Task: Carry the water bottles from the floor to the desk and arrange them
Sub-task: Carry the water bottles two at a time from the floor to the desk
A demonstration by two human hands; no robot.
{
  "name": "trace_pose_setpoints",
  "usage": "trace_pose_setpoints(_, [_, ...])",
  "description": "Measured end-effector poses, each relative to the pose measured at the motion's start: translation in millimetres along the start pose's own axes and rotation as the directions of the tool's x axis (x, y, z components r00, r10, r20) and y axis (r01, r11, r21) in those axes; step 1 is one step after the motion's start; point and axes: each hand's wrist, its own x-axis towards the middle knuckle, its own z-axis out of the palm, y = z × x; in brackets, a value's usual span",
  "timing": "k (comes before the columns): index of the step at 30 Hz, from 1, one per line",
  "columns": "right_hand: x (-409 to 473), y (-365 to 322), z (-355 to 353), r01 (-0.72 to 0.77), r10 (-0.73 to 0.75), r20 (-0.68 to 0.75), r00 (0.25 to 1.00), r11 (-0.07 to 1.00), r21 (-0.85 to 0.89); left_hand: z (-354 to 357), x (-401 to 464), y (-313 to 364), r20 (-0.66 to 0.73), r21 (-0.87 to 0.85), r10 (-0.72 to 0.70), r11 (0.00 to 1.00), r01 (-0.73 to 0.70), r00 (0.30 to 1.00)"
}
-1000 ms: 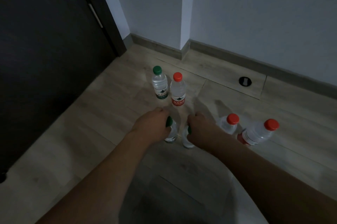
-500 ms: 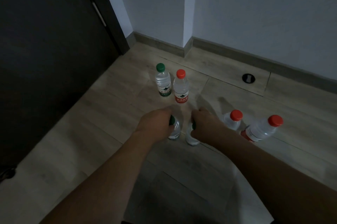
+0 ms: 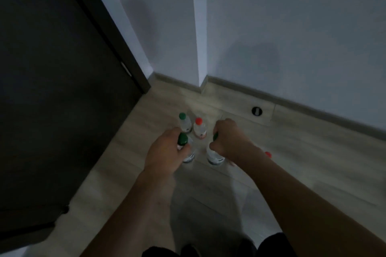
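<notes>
Mid-frame, the left hand gripped one green-cap bottle and the right hand gripped another, probably so two could go to the desk together; two more bottles stood behind

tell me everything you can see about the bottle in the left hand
The bottle in the left hand is a small clear plastic water bottle with a dark green screw cap. It looks upright, tipped slightly. The left hand grips it around the neck and shoulder, fingers curled below the cap, hiding most of the upper body. Only the cap and the lower body show, with a dark band that may be a label edge. Whether its base touches the wooden floor is unclear. Motion blur hides any print.
</notes>
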Motion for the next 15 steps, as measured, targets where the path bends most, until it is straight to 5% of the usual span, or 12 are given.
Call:
trace_pose_setpoints(7, [-136, -113, -250, 0.015, -0.014, -0.031, 0.999, 0.999, 0.049, -243, -46, 184, -0.067, -0.066, 0.058, 0.996, -0.062, 0.996])
trace_pose_setpoints(15, [-251, -172, -411, 0.028, -0.001, -0.214, 0.977, 0.992, 0.122, -382, -101, 325, -0.261, -0.131, 0.068, 0.986, -0.105, 0.963])
